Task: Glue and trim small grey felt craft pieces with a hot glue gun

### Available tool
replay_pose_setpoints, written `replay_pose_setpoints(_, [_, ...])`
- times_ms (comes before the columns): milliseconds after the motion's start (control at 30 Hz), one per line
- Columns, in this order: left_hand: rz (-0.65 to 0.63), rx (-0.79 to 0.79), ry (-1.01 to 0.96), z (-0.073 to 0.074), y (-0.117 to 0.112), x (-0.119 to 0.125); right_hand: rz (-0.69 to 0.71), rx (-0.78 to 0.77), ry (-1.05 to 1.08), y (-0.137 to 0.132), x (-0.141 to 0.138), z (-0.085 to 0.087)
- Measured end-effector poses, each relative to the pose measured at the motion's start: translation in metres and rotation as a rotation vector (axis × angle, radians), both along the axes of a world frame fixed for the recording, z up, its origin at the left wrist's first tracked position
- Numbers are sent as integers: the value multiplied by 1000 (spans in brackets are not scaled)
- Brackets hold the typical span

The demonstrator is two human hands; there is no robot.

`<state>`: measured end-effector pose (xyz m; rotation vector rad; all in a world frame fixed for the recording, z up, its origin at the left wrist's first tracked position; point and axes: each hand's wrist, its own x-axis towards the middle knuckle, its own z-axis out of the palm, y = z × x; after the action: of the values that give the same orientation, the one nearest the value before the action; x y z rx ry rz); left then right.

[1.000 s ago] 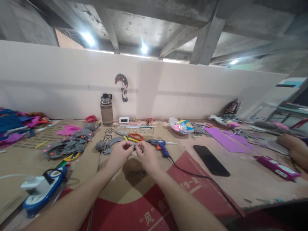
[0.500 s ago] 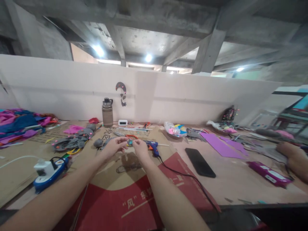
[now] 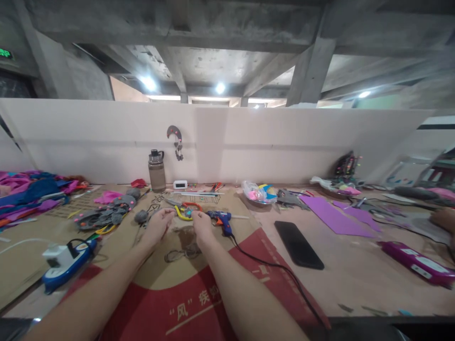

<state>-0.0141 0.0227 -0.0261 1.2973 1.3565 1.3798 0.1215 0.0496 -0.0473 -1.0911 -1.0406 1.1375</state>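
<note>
a: hands?
b: two, over the cardboard (image 3: 158, 275), a gap between them; left hand (image 3: 160, 227): thumb and fingertips close together, cannot tell if they hold anything; right hand (image 3: 203, 228): fingers narrow, bunched, cannot tell if they grip the bit
a: the bit?
b: teal bit (image 3: 188, 214), one, small; in the gap, at the right fingertips, beside a yellow handle (image 3: 180, 215)
a: close by?
b: scissors (image 3: 195, 205), orange grips, just beyond; glue gun (image 3: 222, 219), blue, right of the right hand, cord trailing nearer; string (image 3: 174, 255), looped, on the cardboard; yarn ball (image 3: 141, 217), grey, left of the left hand
a: farther out?
b: phone (image 3: 299, 245), black, right of the cardboard; purple sheet (image 3: 336, 217), beyond it; power strip (image 3: 67, 273), at left; bottle (image 3: 157, 174) and clock (image 3: 180, 185), near the wall (image 3: 245, 130); moon (image 3: 173, 132), grey, hung there
a: far right?
b: magenta box (image 3: 415, 263), one; another person's hand (image 3: 442, 219), partly in view
</note>
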Motion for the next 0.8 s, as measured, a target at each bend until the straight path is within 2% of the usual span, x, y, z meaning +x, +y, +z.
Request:
replay_pose_setpoints(67, [6, 73, 142, 0, 2, -3, 15, -2, 6, 1, -2, -4])
replay_pose_setpoints(167, [-40, 134, 133, 0, 7, -8, 38, -12, 7, 5, 0, -10])
replay_pose_setpoints(300, [-24, 35, 201, -8, 15, -16, 50, -39, 37, 6, 5, -13])
replay_pose_setpoints(400, [-32, 2, 125, -11, 15, -20, 90, -40, 110, 0, 7, -10])
replay_pose_setpoints(533, [-102, -37, 20, -4, 7, -16, 116, -22, 137, -7, 7, -6])
replay_pose_setpoints(667, [-119, -22, -44, 5, -1, -9, 56, 21, 97, -10, 10, -3])
replay_pose_setpoints(800, [-172, -40, -111, 8, -5, -4, 7, 64, 103, -13, 15, 5])
